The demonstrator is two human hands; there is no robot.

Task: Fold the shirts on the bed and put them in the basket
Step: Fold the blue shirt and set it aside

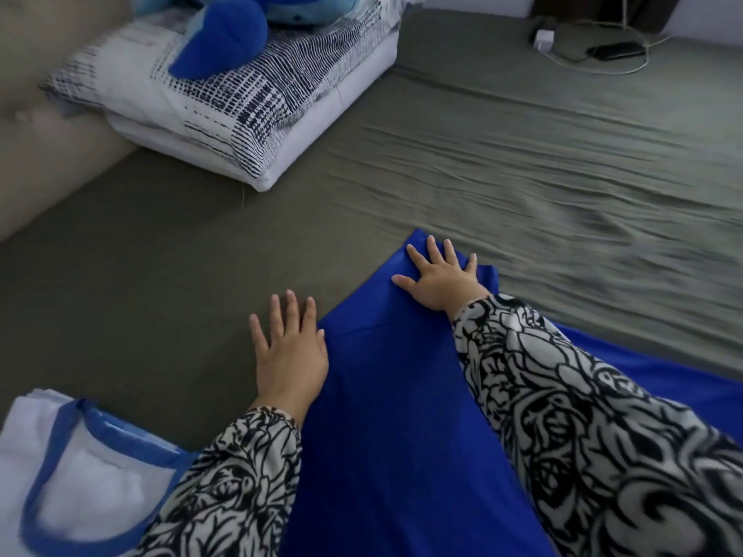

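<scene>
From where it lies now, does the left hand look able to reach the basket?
Probably yes. The left hand lies flat on the bed sheet, and the blue-rimmed basket sits just beside that forearm with only bare sheet between.

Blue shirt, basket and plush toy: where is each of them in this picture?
blue shirt (pixel 386 396): head view, on its flat middle between the two sleeves.
basket (pixel 60 436): head view, on its blue rim at bottom left.
plush toy (pixel 225 38): head view, on its dark blue part lying on the pillow.
</scene>
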